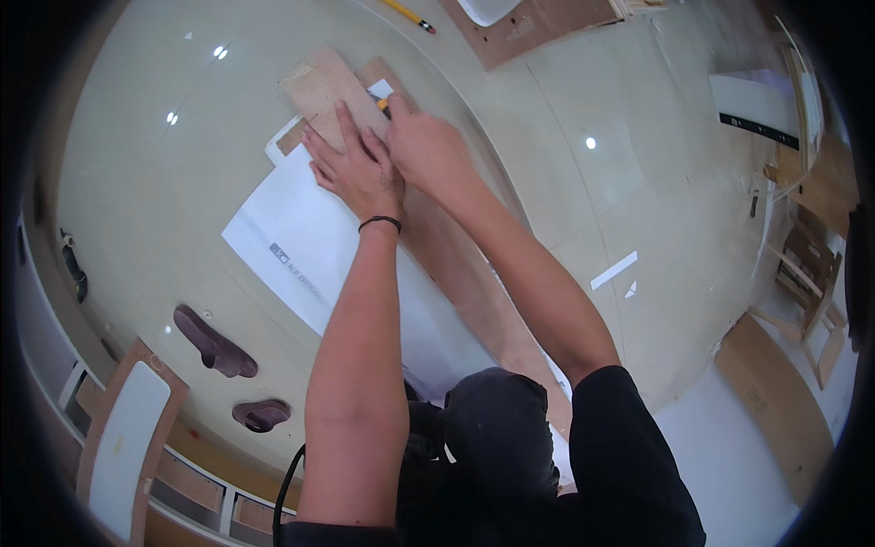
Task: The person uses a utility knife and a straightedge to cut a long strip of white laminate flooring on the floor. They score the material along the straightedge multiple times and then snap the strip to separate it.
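My left hand (357, 171) lies flat with fingers spread, pressing on a short light-brown wooden board (325, 84). Closed around a yellow-and-black utility knife (382, 105), my right hand (427, 146) is at that board's right edge. Only a bit of the knife shows; its blade cannot be made out. Under the short board lies a white sheet (283, 228) with faint grey printing, stretching back toward my knees. A long brown wooden strip (456, 269) runs along the sheet's right side, partly beneath my right forearm.
Brown slippers (216, 343) lie on the tiled floor at left. A yellow pencil-like stick (409, 15) and a wooden panel (538, 27) are at the top. White offcuts (614, 270) lie right of my arm. Boards (775, 406) and a wooden frame (807, 264) stand far right.
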### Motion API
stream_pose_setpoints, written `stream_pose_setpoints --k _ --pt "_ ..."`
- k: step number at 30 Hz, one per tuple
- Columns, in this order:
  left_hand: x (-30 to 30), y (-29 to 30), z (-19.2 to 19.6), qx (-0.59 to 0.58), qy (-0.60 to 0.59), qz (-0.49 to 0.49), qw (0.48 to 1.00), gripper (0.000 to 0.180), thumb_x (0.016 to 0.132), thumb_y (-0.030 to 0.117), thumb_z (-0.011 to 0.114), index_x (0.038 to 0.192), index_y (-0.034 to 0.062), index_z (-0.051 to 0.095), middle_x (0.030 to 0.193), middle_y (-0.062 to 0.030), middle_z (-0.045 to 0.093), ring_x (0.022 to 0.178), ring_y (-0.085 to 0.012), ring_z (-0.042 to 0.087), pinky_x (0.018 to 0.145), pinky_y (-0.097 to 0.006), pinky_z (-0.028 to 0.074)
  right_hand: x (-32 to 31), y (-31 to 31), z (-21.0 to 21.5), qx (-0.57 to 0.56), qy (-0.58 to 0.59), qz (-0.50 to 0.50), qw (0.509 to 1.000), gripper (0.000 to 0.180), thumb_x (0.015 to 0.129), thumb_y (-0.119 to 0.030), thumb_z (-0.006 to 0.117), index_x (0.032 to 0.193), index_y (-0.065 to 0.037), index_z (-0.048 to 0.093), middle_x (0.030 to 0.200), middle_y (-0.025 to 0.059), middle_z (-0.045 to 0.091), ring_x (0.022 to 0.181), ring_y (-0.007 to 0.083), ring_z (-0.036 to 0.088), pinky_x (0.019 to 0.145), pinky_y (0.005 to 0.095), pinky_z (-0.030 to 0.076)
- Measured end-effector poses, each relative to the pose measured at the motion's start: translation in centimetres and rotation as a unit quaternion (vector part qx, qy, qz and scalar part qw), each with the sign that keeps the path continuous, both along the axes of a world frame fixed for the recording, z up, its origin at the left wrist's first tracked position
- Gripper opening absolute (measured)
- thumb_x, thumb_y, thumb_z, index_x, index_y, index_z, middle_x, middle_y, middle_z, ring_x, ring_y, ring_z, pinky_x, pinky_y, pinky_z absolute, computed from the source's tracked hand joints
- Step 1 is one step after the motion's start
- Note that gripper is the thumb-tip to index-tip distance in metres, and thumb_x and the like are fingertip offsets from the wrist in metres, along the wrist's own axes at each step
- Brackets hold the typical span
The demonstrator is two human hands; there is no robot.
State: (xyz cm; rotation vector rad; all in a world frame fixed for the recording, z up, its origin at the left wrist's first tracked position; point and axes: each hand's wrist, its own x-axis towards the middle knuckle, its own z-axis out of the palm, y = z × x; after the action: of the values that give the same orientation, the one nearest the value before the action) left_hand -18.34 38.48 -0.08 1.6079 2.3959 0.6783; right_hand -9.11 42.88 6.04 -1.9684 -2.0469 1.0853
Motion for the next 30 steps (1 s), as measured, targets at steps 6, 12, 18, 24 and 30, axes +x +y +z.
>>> stream_pose_setpoints --k 6,12,18,24,30 --pt "-0.1 0.1 -0.1 0.02 0.015 -0.029 0.999 0.047 0.101 0.038 0.043 0.148 0.03 0.043 0.154 -0.0284 0.024 0.146 -0.0423 0.02 0.113 -0.057 0.015 -0.7 0.6 -0.3 0.038 0.003 0.011 0.999 0.039 0.093 -0.031 0.058 0.111 0.003 0.05 0.086 0.0228 0.069 0.084 0.0401 0.069 0.073 0.0485 0.055" --pt "0.1 0.0 -0.1 0.006 0.005 -0.036 0.999 0.048 0.102 0.034 0.04 0.15 0.0288 0.04 0.153 -0.0299 0.025 0.146 -0.0405 0.017 0.114 -0.056 0.015 -0.3 0.8 -0.1 0.015 0.016 0.018 1.0 0.045 0.092 -0.036 0.061 0.112 0.003 0.051 0.095 0.0224 0.069 0.09 0.0369 0.07 0.075 0.0458 0.056" --pt "0.2 0.3 -0.1 0.003 0.012 -0.019 1.0 0.049 0.101 0.032 0.039 0.15 0.0275 0.04 0.152 -0.0304 0.025 0.146 -0.0403 0.017 0.114 -0.056 0.015 1.0 -2.3 0.3 -0.008 0.007 -0.002 1.0 0.027 0.093 -0.02 0.057 0.108 0.002 0.053 0.092 0.021 0.07 0.085 0.035 0.07 0.074 0.0423 0.056" --pt "0.2 0.3 0.0 0.005 0.011 -0.022 1.0 0.05 0.1 0.032 0.039 0.15 0.0268 0.04 0.152 -0.0309 0.025 0.146 -0.0414 0.018 0.113 -0.057 0.016 4.3 -9.2 0.5 -0.058 0.009 -0.01 0.998 0.022 0.098 -0.017 0.047 0.107 0.002 0.048 0.078 0.025 0.066 0.072 0.0419 0.067 0.063 0.051 0.053" --pt "0.4 0.3 0.2 0.007 0.012 -0.021 1.0 0.05 0.101 0.033 0.037 0.15 0.0275 0.039 0.151 -0.0315 0.025 0.146 -0.0414 0.019 0.114 -0.057 0.016 7.9 -16.5 3.2 -0.154 -0.033 -0.009 0.987 0.026 0.099 -0.022 0.048 0.11 0.001 0.045 0.076 0.0246 0.065 0.07 0.0435 0.066 0.06 0.0527 0.053"
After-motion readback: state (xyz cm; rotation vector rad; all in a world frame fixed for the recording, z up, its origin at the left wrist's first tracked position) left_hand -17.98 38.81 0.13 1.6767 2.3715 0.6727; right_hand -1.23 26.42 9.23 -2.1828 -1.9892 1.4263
